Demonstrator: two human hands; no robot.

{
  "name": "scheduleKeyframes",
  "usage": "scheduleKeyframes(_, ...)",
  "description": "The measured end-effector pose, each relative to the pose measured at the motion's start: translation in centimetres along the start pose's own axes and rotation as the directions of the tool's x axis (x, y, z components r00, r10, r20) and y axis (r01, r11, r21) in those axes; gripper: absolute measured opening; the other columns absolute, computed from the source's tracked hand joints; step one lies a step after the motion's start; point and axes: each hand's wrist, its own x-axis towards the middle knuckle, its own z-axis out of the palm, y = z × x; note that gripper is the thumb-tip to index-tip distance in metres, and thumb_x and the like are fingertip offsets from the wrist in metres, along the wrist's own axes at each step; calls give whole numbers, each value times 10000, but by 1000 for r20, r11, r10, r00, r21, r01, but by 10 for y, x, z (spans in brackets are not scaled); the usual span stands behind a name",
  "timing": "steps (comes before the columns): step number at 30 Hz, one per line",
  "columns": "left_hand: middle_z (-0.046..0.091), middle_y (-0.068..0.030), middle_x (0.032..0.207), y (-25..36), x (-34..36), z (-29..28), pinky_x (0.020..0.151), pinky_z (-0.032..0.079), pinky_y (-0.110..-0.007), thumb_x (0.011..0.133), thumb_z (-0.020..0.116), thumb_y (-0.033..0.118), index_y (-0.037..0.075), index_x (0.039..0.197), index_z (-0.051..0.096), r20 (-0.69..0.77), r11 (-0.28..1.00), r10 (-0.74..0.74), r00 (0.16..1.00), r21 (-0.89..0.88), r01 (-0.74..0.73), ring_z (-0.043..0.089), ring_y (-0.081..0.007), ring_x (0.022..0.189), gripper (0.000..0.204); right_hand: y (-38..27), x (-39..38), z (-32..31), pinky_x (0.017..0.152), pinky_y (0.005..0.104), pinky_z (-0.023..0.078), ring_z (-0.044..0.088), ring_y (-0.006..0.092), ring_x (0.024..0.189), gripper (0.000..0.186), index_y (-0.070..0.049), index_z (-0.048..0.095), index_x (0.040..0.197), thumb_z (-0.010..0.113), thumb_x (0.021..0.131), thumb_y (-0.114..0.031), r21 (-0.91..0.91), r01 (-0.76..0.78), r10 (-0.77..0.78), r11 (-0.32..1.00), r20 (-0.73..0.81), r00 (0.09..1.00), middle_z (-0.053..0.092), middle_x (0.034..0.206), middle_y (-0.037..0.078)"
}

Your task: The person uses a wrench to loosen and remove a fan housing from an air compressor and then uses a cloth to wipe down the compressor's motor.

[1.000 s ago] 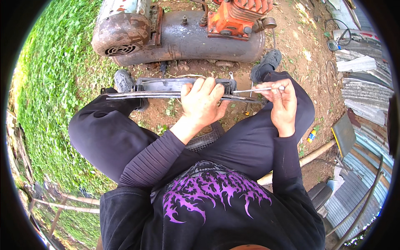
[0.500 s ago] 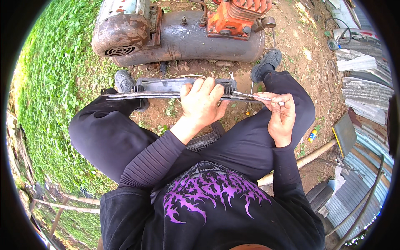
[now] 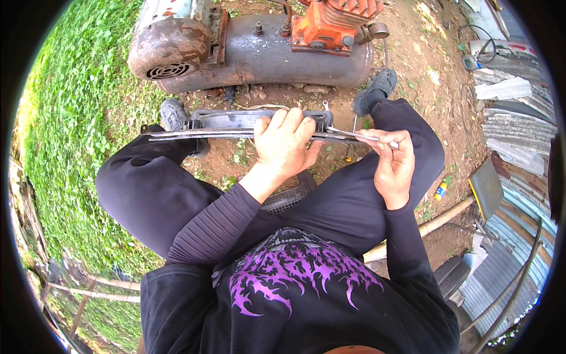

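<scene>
My left hand (image 3: 280, 144) grips a long dark frame-like part (image 3: 218, 118) with thin strips along its near side, held crosswise above my spread legs. My right hand (image 3: 392, 165) pinches a thin silver metal tool (image 3: 362, 137), angled up to the left, its far end against the part's right end. A ring-ended metal piece (image 3: 325, 107) stands out just behind that end; whether it is attached I cannot tell. My shoes show beyond, on either side.
An air compressor with grey tank (image 3: 274, 62), rusty motor (image 3: 168, 47) and orange pump (image 3: 327, 29) lies ahead. Grass (image 3: 68, 147) is at left; corrugated sheets (image 3: 516, 118), a pole (image 3: 442, 221), a tyre (image 3: 451, 277) and a small yellow bottle (image 3: 441, 190) are at right.
My right hand has moved down and slightly left, tilting the tool so its near end is lower. My left hand and the part stay nearly in place.
</scene>
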Motion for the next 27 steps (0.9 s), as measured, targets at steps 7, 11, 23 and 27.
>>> scheduleKeyframes(7,592,-8,957,1,-2,-2,751,352,-411,536,879,343,189,867,630,22,1000,-11,1000,-4,11,602,-220,874,442,-44,53,36,723,396,584,750,362,864,193,-36,618,1079,594,939,94,-436,193,-83,879,259,962,723,928,160)
scheduleKeyframes(11,580,-12,961,-2,-2,-2,736,363,-417,575,860,349,191,931,655,29,1000,-3,1000,-24,4,592,-220,890,440,-49,65,54,678,468,562,716,406,831,188,-66,620,1082,626,918,26,-530,285,-116,798,330,937,717,890,168)
scheduleKeyframes(23,593,-3,936,-1,2,-2,771,362,-422,528,882,353,185,837,612,23,999,-25,999,-21,25,623,-225,906,444,-11,118,38,714,296,578,748,162,821,146,-8,619,1178,562,1069,-87,-284,-276,328,918,153,932,746,985,109)
scheduleKeyframes(27,596,-4,937,-3,2,-1,767,362,-423,523,885,354,182,831,611,13,999,-25,1000,-22,25,623,-228,903,447,0,106,11,685,255,568,756,157,813,131,-48,541,1224,514,1112,-109,-112,-462,473,880,105,875,739,1009,133)
